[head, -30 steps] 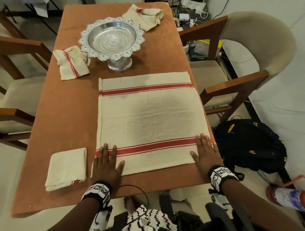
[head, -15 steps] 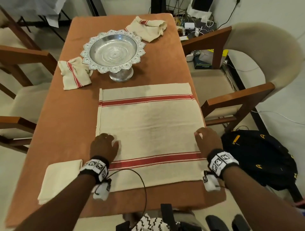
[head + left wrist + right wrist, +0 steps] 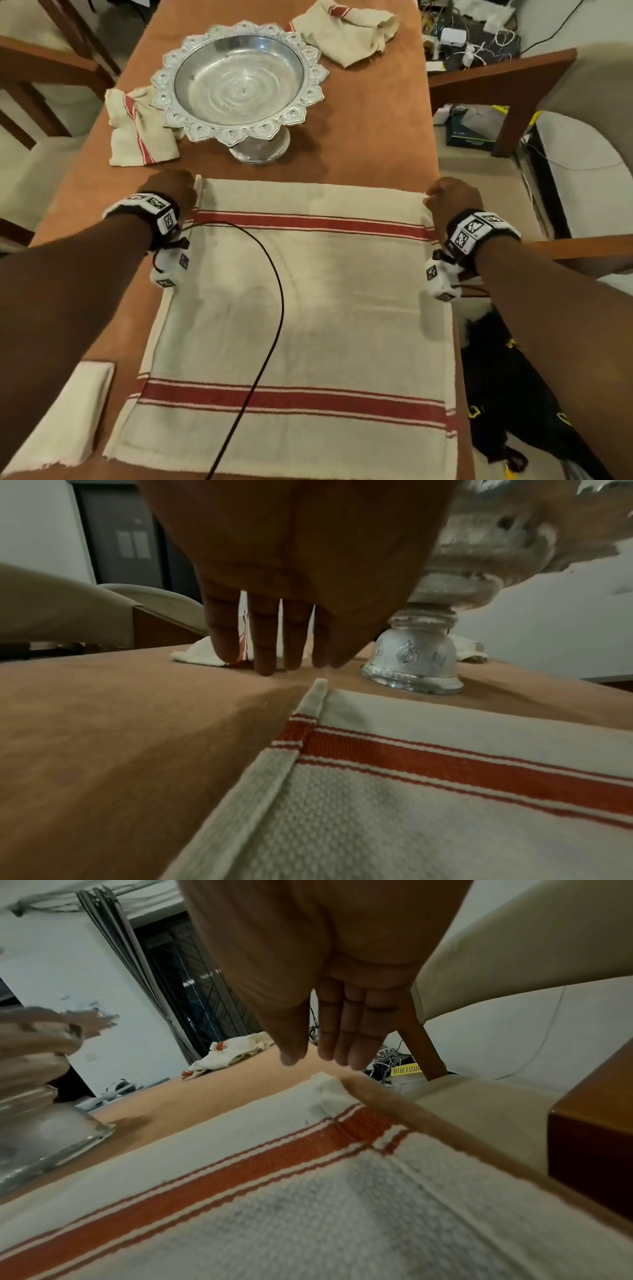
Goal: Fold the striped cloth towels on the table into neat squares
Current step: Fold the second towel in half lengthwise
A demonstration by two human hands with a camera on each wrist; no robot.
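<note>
the large striped towel (image 3: pixel 308 308) lies spread flat on the table (image 3: pixel 359 147), one red band across its far end and one across its near end. my left hand (image 3: pixel 171 190) hangs over the far left corner at about 10 o'clock; the left wrist view shows its fingers (image 3: pixel 263 642) straight, pointing down just past the corner, gripping nothing. my right hand (image 3: pixel 452 198) hangs over the far right corner at about 2 o'clock, at the table's edge; its fingers (image 3: pixel 349 1031) are straight and together above the corner, thumb apart, gripping nothing. whether either hand touches the cloth, i cannot tell. a black cable (image 3: pixel 270 308) trails across the towel. a silver pedestal bowl (image 3: pixel 239 85) stands at 12 o'clock, just beyond the towel. a crumpled towel (image 3: pixel 137 137) lies beside it at 11 o'clock, another (image 3: pixel 346 31) at 1 o'clock. a folded towel (image 3: pixel 65 411) lies at 8 o'clock.
</note>
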